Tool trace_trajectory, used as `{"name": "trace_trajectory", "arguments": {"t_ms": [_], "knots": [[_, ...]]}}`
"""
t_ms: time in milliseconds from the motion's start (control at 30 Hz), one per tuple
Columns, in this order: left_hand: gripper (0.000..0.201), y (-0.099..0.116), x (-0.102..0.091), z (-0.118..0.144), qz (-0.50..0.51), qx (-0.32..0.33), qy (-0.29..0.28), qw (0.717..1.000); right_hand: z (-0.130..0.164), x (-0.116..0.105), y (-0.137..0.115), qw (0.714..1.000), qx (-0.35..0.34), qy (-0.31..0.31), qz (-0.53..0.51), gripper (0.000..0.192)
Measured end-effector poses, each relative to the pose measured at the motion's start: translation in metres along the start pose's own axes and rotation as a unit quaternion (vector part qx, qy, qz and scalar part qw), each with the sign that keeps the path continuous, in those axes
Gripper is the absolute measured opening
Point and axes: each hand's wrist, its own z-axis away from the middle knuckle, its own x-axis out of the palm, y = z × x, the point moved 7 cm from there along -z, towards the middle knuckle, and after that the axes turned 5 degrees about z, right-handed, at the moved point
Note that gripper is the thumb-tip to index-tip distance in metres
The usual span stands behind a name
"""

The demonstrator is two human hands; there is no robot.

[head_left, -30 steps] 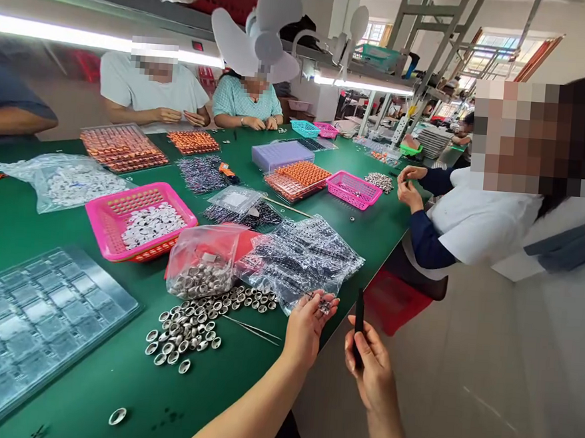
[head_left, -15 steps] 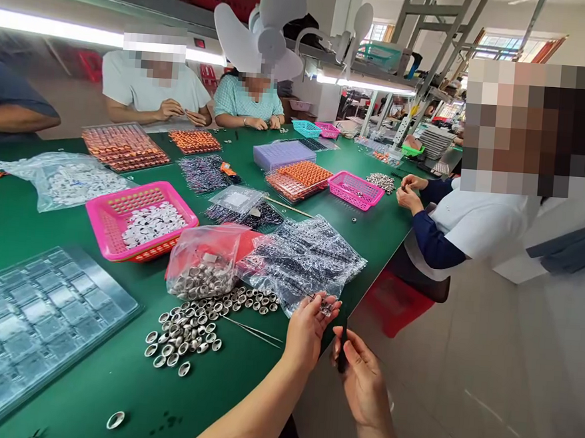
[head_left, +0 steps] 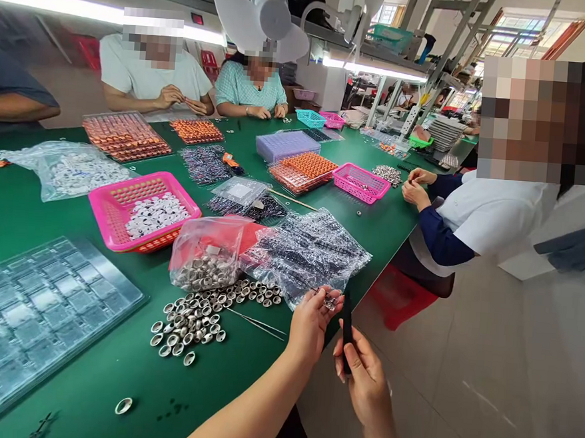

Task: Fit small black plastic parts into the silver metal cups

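1. While the left hand [head_left: 310, 320] curls at the counter's [head_left: 112, 366] near edge, its fingers [head_left: 328, 296] pinch a small cluster of tiny metal parts [head_left: 327, 303], held just over the rim.
2. At about four o'clock from it, touching distance away, the right hand [head_left: 364, 377] is off the counter, over the floor; its fingers are clenched around a slim black tool [head_left: 347, 329], which stands nearly upright with its tip close beside the metal parts.
3. At twelve o'clock from the left hand lies a clear bag of dark components [head_left: 313, 250], its near edge just beside the fingertips.
4. At nine o'clock, thin tweezers [head_left: 258, 323] lie flat on the green surface.
5. Beyond the tweezers, at nine to ten o'clock, a loose pile of silver rings [head_left: 195, 316] spreads out; behind it is a clear bag of more rings [head_left: 207, 256].
6. One single ring [head_left: 123, 405] lies well apart, at eight o'clock.
7. Farther at ten o'clock stands a pink basket [head_left: 108, 206] holding white pieces.
8. At the far left, a clear compartment tray [head_left: 30, 314] lies flat.
9. At two o'clock, a seated person's hands [head_left: 417, 188] work at the counter's right edge; other people sit along the far side.
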Motion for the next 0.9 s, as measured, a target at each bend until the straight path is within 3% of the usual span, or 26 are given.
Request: {"name": "trace_trajectory", "arguments": {"t_ms": [467,700,900], "knots": [[0.017,0.001,0.002,0.0,-0.004,0.003,-0.001,1.0,0.001,-0.034,0.022,0.989,-0.004,0.143,0.037,0.035],[0.015,0.001,0.002,-0.001,-0.025,0.0,0.019,1.0,-0.012,-0.011,-0.014,0.968,-0.074,0.095,0.219,0.037],[0.01,0.004,-0.003,0.01,-0.075,-0.048,0.032,0.996,-0.005,-0.023,-0.015,0.979,-0.096,0.052,0.17,0.037]]}}
